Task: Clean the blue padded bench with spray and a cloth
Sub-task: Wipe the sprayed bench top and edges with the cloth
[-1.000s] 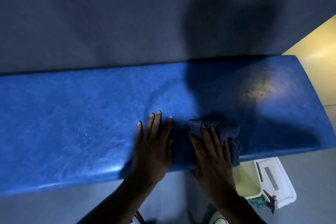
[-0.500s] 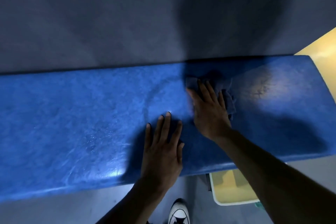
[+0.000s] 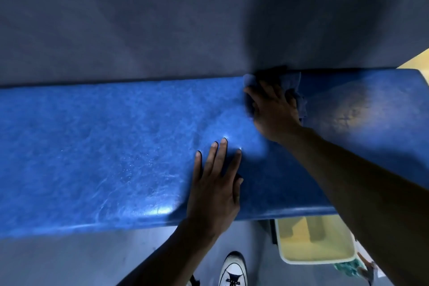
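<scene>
The blue padded bench point(image 3: 104, 146) runs across the whole view, its far edge against a dark grey wall. My right hand point(image 3: 275, 109) presses a dark blue cloth point(image 3: 299, 95) flat against the bench's far edge, right of centre; the cloth bunches out beyond my fingers. My left hand point(image 3: 217, 183) lies flat on the bench near its front edge, fingers spread, holding nothing. Small droplets glisten on the padding to the left of my left hand. No spray bottle is in view.
A pale yellow plastic bin point(image 3: 313, 244) stands on the floor under the bench's right front. My white-toed shoe point(image 3: 233, 270) is on the grey floor below. The grey wall point(image 3: 162, 18) rises behind the bench. Yellow floor shows at the far right.
My right hand has pushed the cloth from the front edge across the padding to the far edge by the wall. My left hand has stayed flat in about the same place.
</scene>
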Action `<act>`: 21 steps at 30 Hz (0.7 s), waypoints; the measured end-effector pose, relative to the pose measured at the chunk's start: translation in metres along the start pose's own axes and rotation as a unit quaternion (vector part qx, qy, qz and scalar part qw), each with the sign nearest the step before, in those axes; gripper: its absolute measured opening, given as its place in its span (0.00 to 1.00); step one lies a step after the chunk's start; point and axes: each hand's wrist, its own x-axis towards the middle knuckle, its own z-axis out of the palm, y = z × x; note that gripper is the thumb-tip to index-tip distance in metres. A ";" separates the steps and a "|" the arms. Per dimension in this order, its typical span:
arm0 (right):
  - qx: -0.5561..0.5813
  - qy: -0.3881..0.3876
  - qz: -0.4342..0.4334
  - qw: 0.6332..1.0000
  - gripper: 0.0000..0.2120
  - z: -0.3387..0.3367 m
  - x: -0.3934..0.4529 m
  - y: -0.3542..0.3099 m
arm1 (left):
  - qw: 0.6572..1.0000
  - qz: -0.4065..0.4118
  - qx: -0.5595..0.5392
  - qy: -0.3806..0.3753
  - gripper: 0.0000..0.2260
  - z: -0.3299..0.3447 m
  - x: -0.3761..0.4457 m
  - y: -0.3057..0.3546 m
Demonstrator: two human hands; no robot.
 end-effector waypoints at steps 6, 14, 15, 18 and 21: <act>-0.010 0.038 -0.026 0.999 0.30 0.017 -0.081 -0.012 | 1.000 0.006 -0.010 0.004 0.26 -0.003 0.001 0.000; 0.036 0.076 -0.036 0.996 0.31 0.053 -0.205 -0.051 | 0.988 0.055 -0.147 0.012 0.29 -0.006 -0.004 -0.029; 0.042 0.085 -0.047 0.994 0.31 0.057 -0.215 -0.056 | 0.986 0.060 -0.154 0.022 0.27 -0.007 -0.006 -0.034; 0.045 0.140 -0.076 0.986 0.25 0.065 -0.227 -0.060 | 0.987 0.030 -0.133 0.080 0.26 -0.020 -0.012 -0.050; 0.004 0.160 -0.049 0.986 0.23 0.071 -0.229 -0.063 | 0.994 -0.059 -0.046 0.074 0.24 -0.033 -0.020 -0.070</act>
